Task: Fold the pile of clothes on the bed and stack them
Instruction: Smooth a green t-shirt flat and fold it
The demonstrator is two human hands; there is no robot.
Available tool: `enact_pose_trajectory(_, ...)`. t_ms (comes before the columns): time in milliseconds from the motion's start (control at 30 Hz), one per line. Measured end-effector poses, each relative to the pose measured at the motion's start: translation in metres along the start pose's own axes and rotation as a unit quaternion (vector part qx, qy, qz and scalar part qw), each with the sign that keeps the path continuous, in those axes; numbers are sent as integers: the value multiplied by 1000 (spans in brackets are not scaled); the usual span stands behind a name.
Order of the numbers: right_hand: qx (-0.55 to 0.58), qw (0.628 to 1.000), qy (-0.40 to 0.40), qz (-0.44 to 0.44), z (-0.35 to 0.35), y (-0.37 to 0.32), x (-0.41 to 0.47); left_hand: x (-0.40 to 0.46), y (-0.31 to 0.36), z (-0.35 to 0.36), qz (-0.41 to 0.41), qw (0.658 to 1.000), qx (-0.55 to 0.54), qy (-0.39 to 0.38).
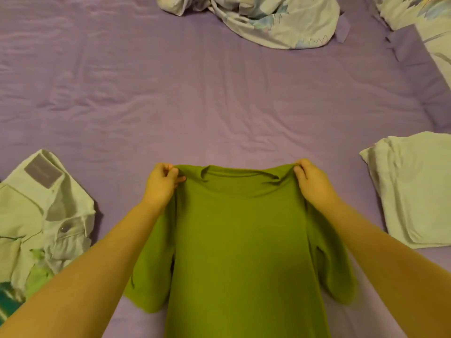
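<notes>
A green T-shirt [241,240] hangs spread out in front of me, held up by its shoulders with the collar at the top and the sleeves drooping at both sides. My left hand [162,182] pinches the left shoulder beside the collar. My right hand [310,181] pinches the right shoulder in the same way. A pile of unfolded pale clothes [41,220], with light jeans on top, lies at the left. A folded pale garment [415,189] lies flat at the right.
The purple bed sheet [195,93] stretches wide beyond the shirt. A crumpled floral blanket [266,18] sits at the far edge, and a floral pillow [434,32] lies at the far right corner.
</notes>
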State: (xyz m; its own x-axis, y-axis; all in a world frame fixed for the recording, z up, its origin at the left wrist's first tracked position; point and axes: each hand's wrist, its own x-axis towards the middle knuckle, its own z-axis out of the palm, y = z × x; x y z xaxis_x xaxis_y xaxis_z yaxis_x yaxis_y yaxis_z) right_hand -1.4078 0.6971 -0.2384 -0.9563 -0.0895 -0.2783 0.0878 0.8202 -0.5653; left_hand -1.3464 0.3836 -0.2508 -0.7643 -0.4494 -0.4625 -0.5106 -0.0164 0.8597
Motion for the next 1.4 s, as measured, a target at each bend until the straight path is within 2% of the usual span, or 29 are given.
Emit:
enact_pose_trajectory(167,15,999,23,-31,2,2,44,45,12,18,47,997,67,2)
enact_pose_trajectory(267,9,997,-34,-71,10,9,51,43,-4,33,91,973,213,-23)
enact_pose_trajectory(367,7,998,-32,-52,21,31,35,14,-34,63,169,917,354,-67)
enact_pose_trajectory(433,9,1000,-11,-16,25,54,18,-6,-55,91,198,850,481,-88)
enact_pose_trajectory(500,-1,1000,1,15,26,78,-1,-23,-71,119,208,792,563,-112)
enact_pose_trajectory(667,41,992,53,109,23,119,-46,-40,-79,177,306,736,586,-145)
enact_pose_trajectory(767,61,987,36,145,31,129,-69,-39,-79,209,350,701,595,-179)
enact_pose_trajectory(867,108,976,-7,189,31,134,-74,-37,-74,238,332,691,610,-200)
enact_pose_trajectory(1000,212,959,76,170,-9,154,-56,-11,-73,253,308,692,631,-170)
enact_pose_trajectory(1067,249,952,78,160,-32,161,-51,0,-67,253,300,691,638,-163)
enact_pose_trajectory(1167,188,972,-8,139,-51,171,-50,3,-56,255,294,690,640,-169)
enact_pose_trajectory(1267,167,971,-86,146,-64,177,-50,-1,-45,260,293,680,654,-154)
enact_pose_trajectory(1333,146,973,-78,158,-72,180,-51,-2,-37,265,345,664,651,-125)
enact_pose_trajectory(1400,131,977,-61,156,-76,181,-53,-1,-27,275,407,651,625,-141)
